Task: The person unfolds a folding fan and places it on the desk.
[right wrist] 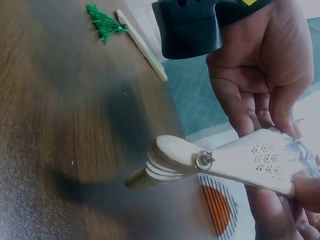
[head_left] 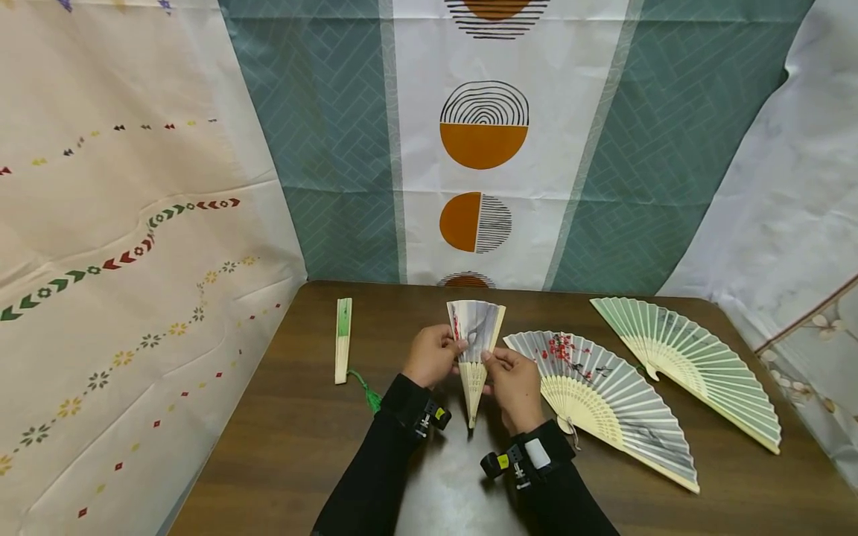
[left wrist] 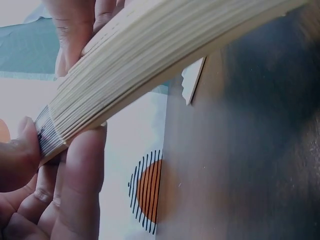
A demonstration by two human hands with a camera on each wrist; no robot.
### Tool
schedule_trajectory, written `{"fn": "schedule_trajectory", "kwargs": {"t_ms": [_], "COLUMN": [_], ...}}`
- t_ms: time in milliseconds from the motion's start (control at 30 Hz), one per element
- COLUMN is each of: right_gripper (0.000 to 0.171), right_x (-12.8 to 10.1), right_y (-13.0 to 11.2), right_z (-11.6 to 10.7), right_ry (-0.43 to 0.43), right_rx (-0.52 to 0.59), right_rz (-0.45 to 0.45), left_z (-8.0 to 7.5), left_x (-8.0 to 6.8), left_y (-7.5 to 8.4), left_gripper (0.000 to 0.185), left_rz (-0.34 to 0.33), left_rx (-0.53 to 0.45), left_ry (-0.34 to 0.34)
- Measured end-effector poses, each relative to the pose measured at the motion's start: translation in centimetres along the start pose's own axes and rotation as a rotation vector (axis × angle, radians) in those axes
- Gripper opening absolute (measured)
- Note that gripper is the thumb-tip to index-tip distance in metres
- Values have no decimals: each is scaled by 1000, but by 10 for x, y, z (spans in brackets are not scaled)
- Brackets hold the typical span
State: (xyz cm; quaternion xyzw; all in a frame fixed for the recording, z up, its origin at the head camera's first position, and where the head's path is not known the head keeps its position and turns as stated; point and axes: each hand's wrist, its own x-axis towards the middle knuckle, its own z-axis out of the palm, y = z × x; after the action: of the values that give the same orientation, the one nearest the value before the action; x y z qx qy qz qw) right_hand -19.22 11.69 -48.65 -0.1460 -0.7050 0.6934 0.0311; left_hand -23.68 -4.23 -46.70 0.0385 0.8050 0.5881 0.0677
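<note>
Bamboo ribs, pale and pierced, make up the half-folded fan (head_left: 475, 350) that you hold upright above the dark wooden table (head_left: 302, 447), rivet end down, paper leaf partly spread at the top. Your left hand (head_left: 432, 356) pinches the left edge of the stack, thumb against the outer guard; the left wrist view confirms fingers and thumb clamped on the bundled ribs. Your right hand (head_left: 515, 387) grips the right guard lower down, fingers curled round it. The right wrist view shows the rivet (right wrist: 204, 159) hanging just clear of the tabletop, not touching.

Risks, as judgement:
- If you press the two guards together unevenly, a pleat may catch and crease the printed paper
- The thin ribs could crack if your thumbs bend them sideways instead of turning them about the rivet
- Your right forearm sits near the open grey fan with red blossoms (head_left: 603, 391); a wide elbow move could drag or knock it
- A loosened pinch would let the fan fall onto its rivet end

Also on the table: an open green fan (head_left: 697, 361) at far right, and a closed fan (head_left: 343, 339) with a green tassel (head_left: 367, 391) at left.

Containers: none visible in any view, so no contents to record
</note>
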Motion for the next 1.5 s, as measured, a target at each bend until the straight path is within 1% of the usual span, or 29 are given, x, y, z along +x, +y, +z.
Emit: {"fn": "schedule_trajectory", "kwargs": {"t_ms": [100, 367, 600, 900, 1133, 1367, 1500], "right_gripper": [28, 29, 29, 29, 36, 29, 24], "right_x": [0, 0, 3, 7, 8, 11, 13], "right_y": [0, 1, 1, -3, -4, -6, -5], "right_z": [0, 0, -2, -5, -9, -13, -14], "right_ry": [2, 8, 34, 70, 75, 103, 106], "right_rx": [22, 60, 156, 220, 276, 333, 359], "right_rz": [6, 12, 14, 50, 34, 64, 72], "left_z": [0, 1, -2, -3, -4, -7, -7], "left_x": [0, 0, -1, 1, 4, 4, 4], "left_y": [0, -2, -4, -3, -3, -2, -2], "left_gripper": [15, 13, 14, 17, 15, 15, 17], "left_rz": [0, -1, 2, 7, -6, -2, -1], "left_rx": [-11, -84, -160, -228, -296, -341, -345], "left_ry": [6, 15, 27, 43, 87, 142, 142]}}
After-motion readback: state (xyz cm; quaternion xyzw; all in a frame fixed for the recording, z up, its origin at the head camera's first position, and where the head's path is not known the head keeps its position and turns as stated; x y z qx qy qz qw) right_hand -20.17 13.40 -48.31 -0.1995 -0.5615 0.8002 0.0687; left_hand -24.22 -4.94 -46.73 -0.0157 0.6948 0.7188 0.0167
